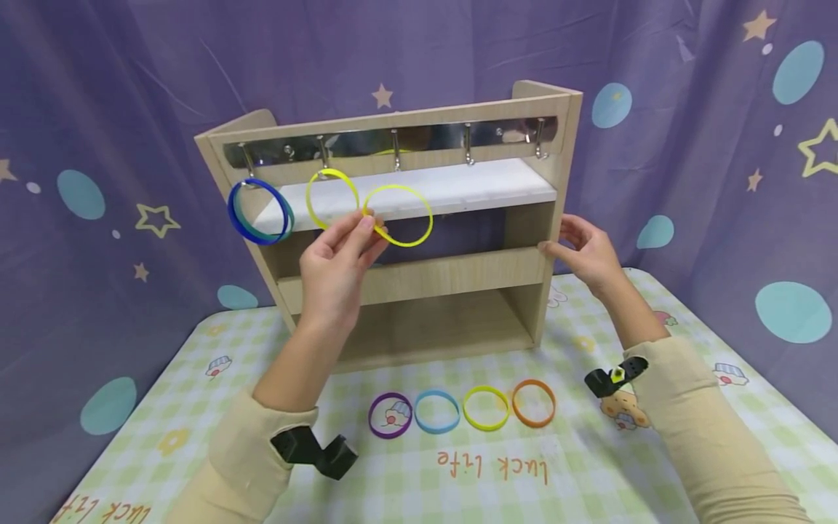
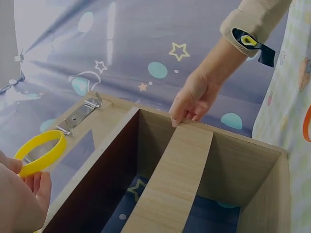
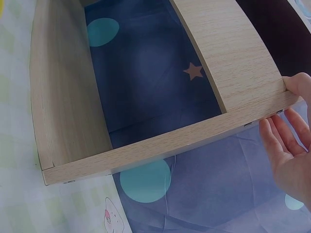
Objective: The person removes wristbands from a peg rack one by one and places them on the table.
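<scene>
In the head view my left hand (image 1: pixel 340 262) pinches a yellow silicone wristband (image 1: pixel 430 211) between thumb and fingers, in front of the wooden shelf (image 1: pixel 452 278). Just left of it, a second yellow wristband (image 1: pixel 335 172) hangs at the second hook. A blue wristband (image 1: pixel 231 211) and a teal one (image 1: pixel 292 218) hang together from the leftmost hook. My right hand (image 1: pixel 587 253) grips the shelf's right side panel, thumb on the front edge. The right wrist view shows that thumb on the edge and the fingers (image 3: pixel 282 138) against the outer face.
On the checked tablecloth (image 1: pixel 327 487) before the shelf lie purple (image 1: pixel 372 426), light blue (image 1: pixel 437 430), yellow-green (image 1: pixel 486 427) and orange (image 1: pixel 533 424) wristbands in a row. A metal strip (image 1: pixel 432 138) with several hooks crosses the shelf top. A patterned purple curtain (image 1: pixel 452 51) hangs behind.
</scene>
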A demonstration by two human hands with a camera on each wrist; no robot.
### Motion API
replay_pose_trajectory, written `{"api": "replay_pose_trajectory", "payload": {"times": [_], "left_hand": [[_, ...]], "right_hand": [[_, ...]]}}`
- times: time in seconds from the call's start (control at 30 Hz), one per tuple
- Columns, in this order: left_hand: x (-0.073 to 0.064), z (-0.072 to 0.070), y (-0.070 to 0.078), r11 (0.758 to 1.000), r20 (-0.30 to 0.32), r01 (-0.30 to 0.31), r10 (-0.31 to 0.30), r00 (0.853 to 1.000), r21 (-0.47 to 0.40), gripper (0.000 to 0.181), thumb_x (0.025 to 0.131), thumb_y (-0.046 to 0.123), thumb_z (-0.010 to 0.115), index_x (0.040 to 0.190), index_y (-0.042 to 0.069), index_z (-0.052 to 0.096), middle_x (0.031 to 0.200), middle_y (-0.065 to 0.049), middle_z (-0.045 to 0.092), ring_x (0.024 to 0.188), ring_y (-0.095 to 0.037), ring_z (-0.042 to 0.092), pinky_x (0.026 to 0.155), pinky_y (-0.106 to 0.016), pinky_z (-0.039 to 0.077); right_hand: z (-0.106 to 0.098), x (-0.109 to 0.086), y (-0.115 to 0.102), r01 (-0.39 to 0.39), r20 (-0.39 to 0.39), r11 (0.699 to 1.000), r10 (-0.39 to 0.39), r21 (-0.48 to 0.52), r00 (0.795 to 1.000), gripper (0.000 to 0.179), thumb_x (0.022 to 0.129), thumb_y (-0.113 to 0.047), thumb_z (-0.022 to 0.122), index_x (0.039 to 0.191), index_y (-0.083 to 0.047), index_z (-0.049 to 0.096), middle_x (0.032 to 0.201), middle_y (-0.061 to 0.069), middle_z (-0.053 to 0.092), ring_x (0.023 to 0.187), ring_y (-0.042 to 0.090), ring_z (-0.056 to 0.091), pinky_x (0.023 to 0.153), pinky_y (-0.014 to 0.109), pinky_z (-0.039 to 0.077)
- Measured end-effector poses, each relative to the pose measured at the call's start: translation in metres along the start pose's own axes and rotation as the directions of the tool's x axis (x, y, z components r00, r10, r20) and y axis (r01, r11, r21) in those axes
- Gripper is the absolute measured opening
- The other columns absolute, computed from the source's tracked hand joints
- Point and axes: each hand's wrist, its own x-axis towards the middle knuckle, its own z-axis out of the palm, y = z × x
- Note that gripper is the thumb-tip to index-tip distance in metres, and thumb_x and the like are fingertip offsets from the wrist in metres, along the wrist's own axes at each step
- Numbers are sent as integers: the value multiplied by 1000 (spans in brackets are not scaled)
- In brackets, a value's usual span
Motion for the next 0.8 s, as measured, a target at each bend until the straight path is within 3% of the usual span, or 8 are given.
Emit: {"api": "replay_pose_trajectory", "payload": {"times": [0.23, 0.57, 0.8], "left_hand": [[-4, -12, -6, 999, 5, 49, -49, 999, 20, 10, 93, 8, 61, 89, 13, 68, 81, 7, 72, 78, -7, 67, 83, -22, 61], [-5, -35, -16, 982, 36, 150, -155, 987, 114, 8, 94, 11, 61, 99, 10, 67, 81, 6, 70, 78, -7, 66, 82, -19, 60], [-6, -53, -22, 968, 45, 182, -193, 980, 171, 15, 94, 10, 60, 84, 17, 69, 76, 7, 70, 74, -5, 65, 77, -17, 60]], "right_hand": [[0, 0, -1, -9, 0, 1000, 9, -17, 1000, 46, 86, -13, 71, 128, -12, 54, 96, -23, 60, 96, -4, 57, 78, 5, 51], [0, -1, -3, -17, 1, 1000, 17, -21, 1000, 44, 86, -13, 71, 127, -12, 54, 96, -23, 60, 97, -4, 56, 78, 5, 50], [0, -2, -3, -14, 0, 999, 14, -29, 1000, 45, 86, -14, 70, 128, -12, 54, 96, -23, 60, 97, -4, 56, 78, 6, 50]]}}
